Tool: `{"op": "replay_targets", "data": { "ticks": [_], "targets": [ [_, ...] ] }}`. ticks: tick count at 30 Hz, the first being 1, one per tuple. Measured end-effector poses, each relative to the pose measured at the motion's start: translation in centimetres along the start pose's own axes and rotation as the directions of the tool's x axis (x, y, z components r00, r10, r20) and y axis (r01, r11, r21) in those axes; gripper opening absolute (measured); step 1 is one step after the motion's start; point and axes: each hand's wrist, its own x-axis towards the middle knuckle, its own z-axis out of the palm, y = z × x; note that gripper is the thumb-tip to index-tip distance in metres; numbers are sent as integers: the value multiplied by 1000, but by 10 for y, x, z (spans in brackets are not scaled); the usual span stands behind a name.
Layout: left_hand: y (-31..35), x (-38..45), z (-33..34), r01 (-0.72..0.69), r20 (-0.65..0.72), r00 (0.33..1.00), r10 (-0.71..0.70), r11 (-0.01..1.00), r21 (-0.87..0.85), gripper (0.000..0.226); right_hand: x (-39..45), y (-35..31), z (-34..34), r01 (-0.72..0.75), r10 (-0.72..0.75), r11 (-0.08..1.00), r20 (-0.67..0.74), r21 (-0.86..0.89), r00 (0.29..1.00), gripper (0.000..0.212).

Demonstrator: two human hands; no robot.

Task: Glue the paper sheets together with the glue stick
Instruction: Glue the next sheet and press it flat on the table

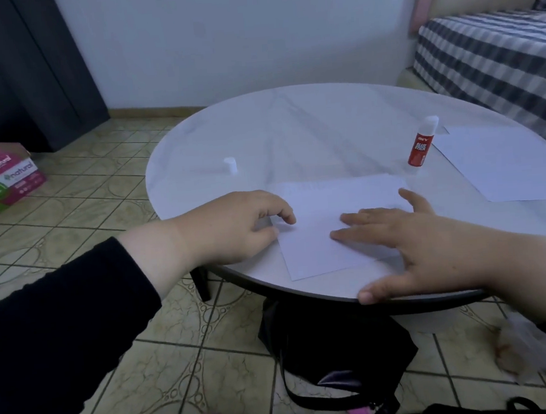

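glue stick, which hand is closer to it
Right. The right hand lies flat on the paper just below the upright glue stick; the left hand holds the paper's far-left edge.

On the table (pixel 307 122), I see the paper sheets (pixel 319 235) at the near edge under both hands; the glue stick (pixel 421 144) stands behind them to the right, its cap (pixel 230 165) to the left, another sheet (pixel 506 162) far right.
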Motion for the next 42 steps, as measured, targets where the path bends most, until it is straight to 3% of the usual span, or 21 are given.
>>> {"op": "replay_targets", "data": {
  "ticks": [5, 8, 13, 16, 20, 22, 24, 25, 28, 31, 36, 40, 42],
  "targets": [
    [-2, -3, -10, 87, -24, 996, -88, 996, -20, 31, -8, -16, 6, 24, -30, 984, -29, -176, 999, 103],
    [-2, -5, -16, 103, -64, 992, -105, 994, -39, 29, -11, -19, 15, 104, -147, 978, -248, -179, 958, 83],
    [-4, -7, -23, 82, -154, 982, -111, 979, -187, 25, -8, -21, 17, 202, -193, 979, -488, -34, 851, 52],
    [-5, -8, -26, 74, -270, 950, -158, 952, -298, 19, -5, -19, 12, 168, -23, 963, -559, 210, 829, 27],
    [-7, -6, -21, 31, -396, 891, -222, 900, -435, 12, -2, -13, 3, 35, 284, 820, -461, 571, 841, 13],
    [-9, -7, -12, -3, -418, 891, -176, 919, -393, 7, 2, -8, 3, 16, 340, 779, -443, 627, 830, 15],
    [-13, -9, 0, -69, -372, 928, -35, 963, -262, 4, 5, -6, 4, 2, 362, 773, -443, 635, 820, 17],
    [-15, -9, 6, -106, -314, 948, 44, 977, -183, 14, 6, -6, 5, 3, 369, 772, -452, 635, 812, 18],
    [-17, -9, 20, -138, -62, 988, 141, 989, 51, 60, 9, -1, 6, 2, 394, 785, -503, 619, 769, 20],
    [-15, -9, 27, -110, 73, 992, 99, 981, 161, 75, 11, 3, 4, 13, 423, 799, -576, 602, 700, 21],
    [-15, -12, 28, -137, 46, 990, 131, 969, 203, 88, 11, 13, 2, -4, 332, 914, -742, 405, 582, 21],
    [-16, -18, 31, -185, 0, 982, 187, 973, 141, 85, 9, 5, 1, 19, 38, 998, -839, 58, 543, 18],
    [-17, -20, 33, -209, -29, 976, 214, 969, 129, 83, 12, 0, 6, 32, -111, 993, -812, -113, 573, 16]
  ]
}}
